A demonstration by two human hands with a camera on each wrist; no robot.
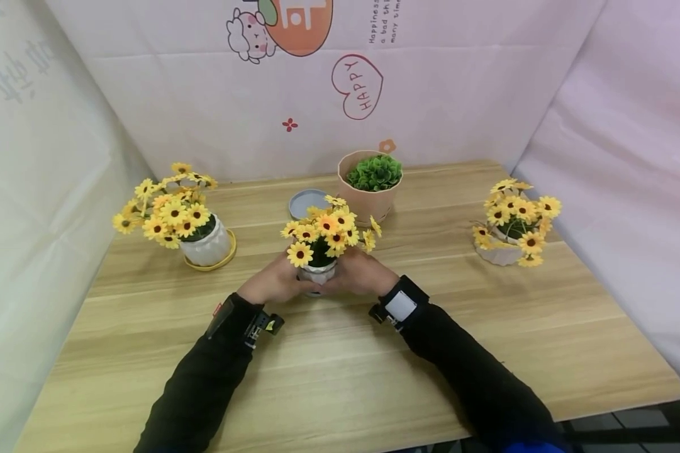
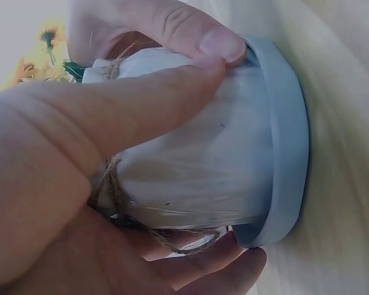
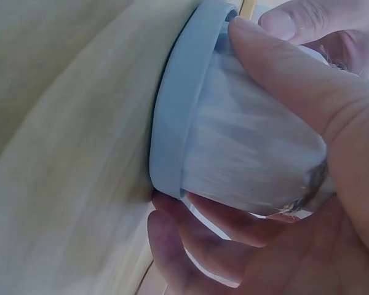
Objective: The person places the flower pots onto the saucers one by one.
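Note:
Both hands hold a white flowerpot (image 1: pixel 317 273) of yellow artificial flowers (image 1: pixel 333 234) at the middle of the table. My left hand (image 1: pixel 273 280) grips its left side, with the thumb along the front wall and fingers curled behind. My right hand (image 1: pixel 365 273) grips the other side the same way, and the thumbs meet near the pot's foot. The pot stands upright in a blue-grey saucer (image 2: pixel 290 144), which is on the wooden surface. Brown twine (image 2: pixel 111 187) circles the pot's neck in the left wrist view. Fingertips of both hands reach the saucer's edge.
Behind the pot are an empty blue-grey saucer (image 1: pixel 300 206) and a larger peach pot (image 1: pixel 368 202) with a green plant. A white flowerpot (image 1: pixel 211 246) on a yellow saucer (image 1: pixel 230 251) stands left. Another flowerpot (image 1: pixel 497 253) stands right. Curtains (image 1: pixel 192 107) enclose the wooden table (image 1: pixel 328 377).

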